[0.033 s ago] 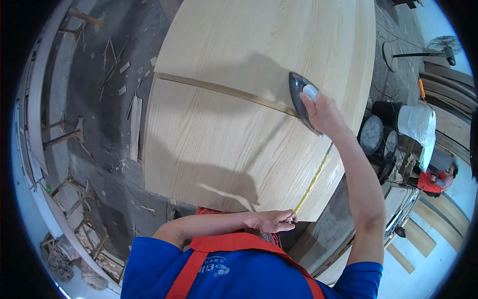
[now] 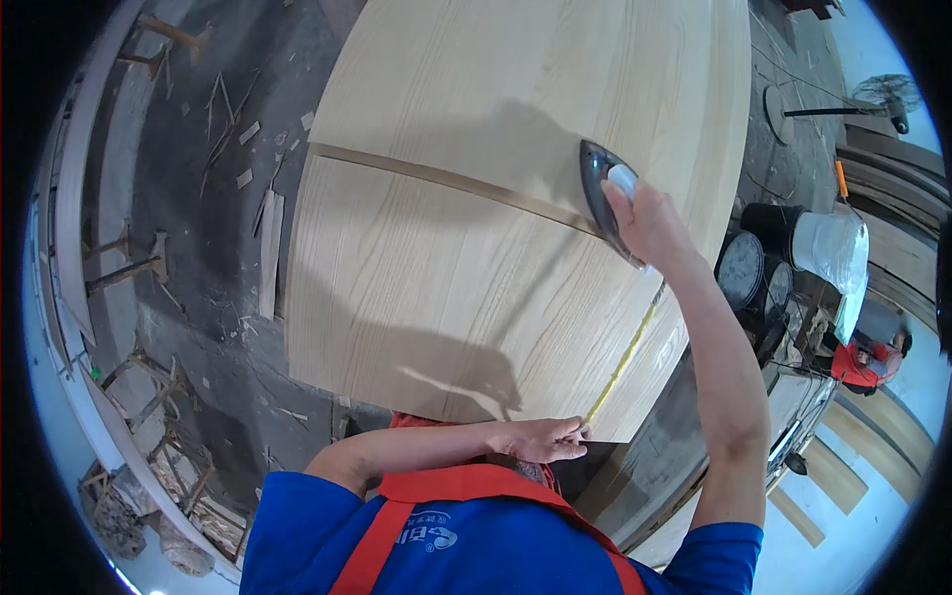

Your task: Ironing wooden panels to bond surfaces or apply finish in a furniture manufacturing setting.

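Observation:
My right hand (image 2: 656, 226) grips the pale handle of a dark clothes iron (image 2: 595, 183). The iron lies on pale wood-grain boards, across the right end of the seam between the far board (image 2: 476, 89) and the near board (image 2: 416, 268). A yellow cord (image 2: 625, 362), darker at its upper end, runs from beside the iron's heel to the near edge. There my left hand (image 2: 540, 439) is closed around its lower end, close to my body. The iron's underside is hidden.
Wood scraps (image 2: 270, 253) litter the floor on the left. To the right stand dark buckets (image 2: 740, 270), a plastic-wrapped container (image 2: 831, 238) and a floor fan (image 2: 843, 109). A person in red (image 2: 861, 365) is farther right, near leaning planks (image 2: 833, 474).

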A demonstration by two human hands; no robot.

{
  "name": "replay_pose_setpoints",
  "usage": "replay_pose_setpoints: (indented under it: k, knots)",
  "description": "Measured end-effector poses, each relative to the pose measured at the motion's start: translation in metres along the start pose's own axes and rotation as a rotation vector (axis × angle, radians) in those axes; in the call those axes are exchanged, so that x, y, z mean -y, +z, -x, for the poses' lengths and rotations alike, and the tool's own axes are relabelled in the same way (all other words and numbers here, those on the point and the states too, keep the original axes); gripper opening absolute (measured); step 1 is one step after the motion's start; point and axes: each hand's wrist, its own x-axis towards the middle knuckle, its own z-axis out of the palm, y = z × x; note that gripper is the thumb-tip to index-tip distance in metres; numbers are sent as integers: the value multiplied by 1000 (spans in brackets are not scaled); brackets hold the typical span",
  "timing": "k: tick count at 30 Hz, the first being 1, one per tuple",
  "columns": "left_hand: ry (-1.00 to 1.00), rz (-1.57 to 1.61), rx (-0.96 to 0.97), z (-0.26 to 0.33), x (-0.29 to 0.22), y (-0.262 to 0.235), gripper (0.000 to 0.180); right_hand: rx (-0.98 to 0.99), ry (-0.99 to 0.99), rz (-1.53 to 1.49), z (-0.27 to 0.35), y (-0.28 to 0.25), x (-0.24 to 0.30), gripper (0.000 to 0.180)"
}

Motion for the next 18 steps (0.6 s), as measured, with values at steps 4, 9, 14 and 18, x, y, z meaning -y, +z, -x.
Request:
replay_pose_setpoints:
  k: [4,9,14,18]
  knots:
    - [-96,28,-53,7,15,-2,60,-93,-2,-69,-20,-9,-2,67]
    - [-11,-58,51,1,47,21,53,-80,70,-108,-32,-14,-3,75]
    - [-157,-61,310,7,13,28,55,-11,55,-163,29,20,0,74]
    - [-146,-119,368,2,13,40,51,97,101,-246,63,32,7,61]
